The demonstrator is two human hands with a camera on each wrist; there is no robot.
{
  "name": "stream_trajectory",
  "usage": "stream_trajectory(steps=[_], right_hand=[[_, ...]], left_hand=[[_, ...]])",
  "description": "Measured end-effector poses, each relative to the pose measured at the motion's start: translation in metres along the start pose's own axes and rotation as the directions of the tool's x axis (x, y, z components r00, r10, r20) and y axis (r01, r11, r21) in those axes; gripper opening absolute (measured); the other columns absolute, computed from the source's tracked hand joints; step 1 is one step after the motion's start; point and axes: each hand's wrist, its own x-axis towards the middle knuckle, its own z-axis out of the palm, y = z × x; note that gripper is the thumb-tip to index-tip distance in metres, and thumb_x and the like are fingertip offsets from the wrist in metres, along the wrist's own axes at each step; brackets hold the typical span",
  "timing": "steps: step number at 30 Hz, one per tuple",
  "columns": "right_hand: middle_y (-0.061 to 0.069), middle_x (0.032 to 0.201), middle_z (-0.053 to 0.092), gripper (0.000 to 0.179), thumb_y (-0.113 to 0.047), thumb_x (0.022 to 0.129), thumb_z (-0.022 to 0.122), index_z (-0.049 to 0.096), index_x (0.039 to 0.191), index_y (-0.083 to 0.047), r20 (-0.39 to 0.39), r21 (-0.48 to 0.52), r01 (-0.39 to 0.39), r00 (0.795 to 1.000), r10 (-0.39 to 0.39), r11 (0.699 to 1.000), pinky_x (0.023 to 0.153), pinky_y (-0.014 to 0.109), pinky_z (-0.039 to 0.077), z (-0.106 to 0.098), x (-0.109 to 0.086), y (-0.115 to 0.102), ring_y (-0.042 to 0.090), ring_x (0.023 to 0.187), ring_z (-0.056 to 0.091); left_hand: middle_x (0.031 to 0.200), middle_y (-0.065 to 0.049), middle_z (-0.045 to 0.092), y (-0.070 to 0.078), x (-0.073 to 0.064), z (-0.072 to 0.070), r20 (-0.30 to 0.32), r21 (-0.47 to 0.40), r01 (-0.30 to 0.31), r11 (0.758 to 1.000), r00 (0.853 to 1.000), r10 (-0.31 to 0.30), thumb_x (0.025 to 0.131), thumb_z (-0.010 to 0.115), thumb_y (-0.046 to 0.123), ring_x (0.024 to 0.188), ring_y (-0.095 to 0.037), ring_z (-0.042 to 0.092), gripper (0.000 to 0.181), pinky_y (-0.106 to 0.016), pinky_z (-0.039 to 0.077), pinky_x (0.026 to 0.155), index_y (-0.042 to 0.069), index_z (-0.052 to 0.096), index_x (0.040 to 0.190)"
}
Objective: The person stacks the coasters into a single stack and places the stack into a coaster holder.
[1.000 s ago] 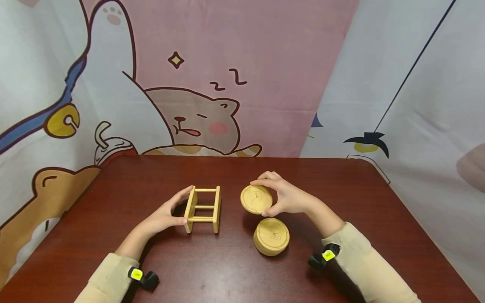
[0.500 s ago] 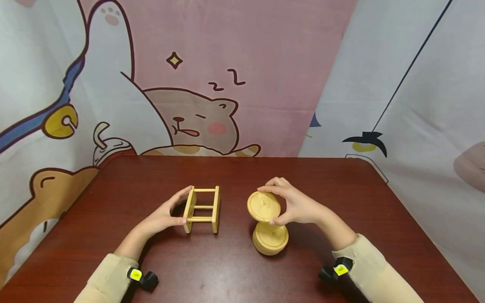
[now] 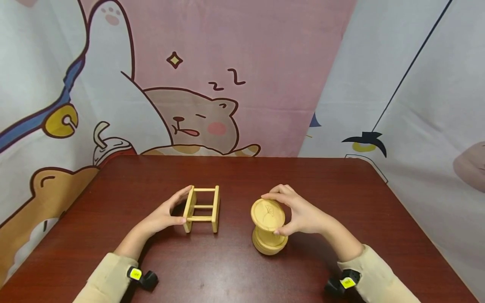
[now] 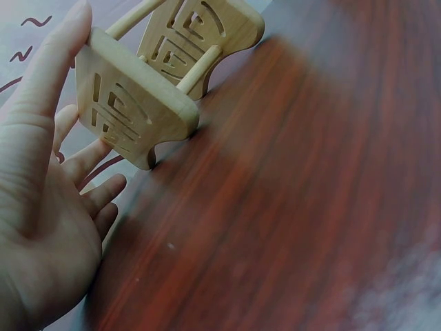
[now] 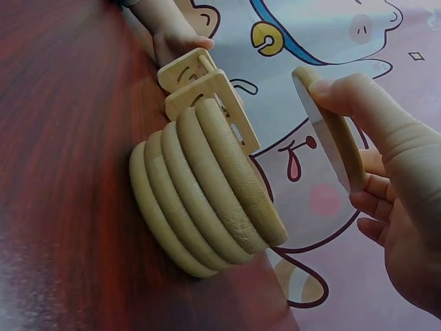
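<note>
My right hand (image 3: pixel 303 210) pinches a round wooden coaster (image 3: pixel 267 214) by its edge, thumb on one side and fingertips on the other. A leaf is engraved on the coaster's face. Below it stands a stack of coasters (image 5: pixel 196 186); in the right wrist view a gap shows between the held coaster and the stack. My left hand (image 3: pixel 166 214) holds the left end of a small wooden coaster rack (image 3: pixel 204 219), thumb at the near edge and fingers at the far one. Cut-out slots pattern the rack's side panel (image 4: pixel 131 103) in the left wrist view.
Everything stands on a dark red-brown wooden table (image 3: pixel 212 269). Behind it hangs a cloth (image 3: pixel 280 75) printed with cartoon animals. A small camera (image 3: pixel 149 280) is strapped at the left cuff, another camera (image 3: pixel 335 287) at the right.
My right hand has brought the coaster rightward and nearer, from beyond the stack to above it, overlapping it in the head view. The left hand and rack stay in place.
</note>
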Motion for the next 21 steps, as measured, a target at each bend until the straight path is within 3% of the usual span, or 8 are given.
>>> stream_trajectory(steps=[6,21], right_hand=[[-0.006,0.117,0.048,0.078,-0.032,0.06,0.086,0.057,0.13,-0.012,-0.01,-0.019,0.011,1.0,-0.011,1.0,0.089,0.039,0.039,0.003,-0.008,0.0,0.017,0.112,0.04],[-0.006,0.118,0.05,0.079,-0.027,0.057,0.086,0.057,0.13,-0.017,-0.008,-0.012,0.003,1.0,-0.003,1.0,0.089,0.037,0.039,0.012,-0.025,0.001,0.016,0.111,0.041]], left_hand=[[0.15,-0.015,0.033,0.0,0.0,-0.001,0.0,0.004,0.007,1.0,1.0,-0.007,0.08,0.076,0.024,0.132,-0.038,0.031,0.091,-0.064,0.017,0.101,0.018,0.023,0.153],[0.149,-0.017,0.034,-0.002,0.0,-0.001,0.001,0.014,-0.005,1.0,1.0,0.005,0.08,0.077,0.025,0.132,-0.039,0.031,0.093,-0.065,0.016,0.101,0.008,0.021,0.153]])
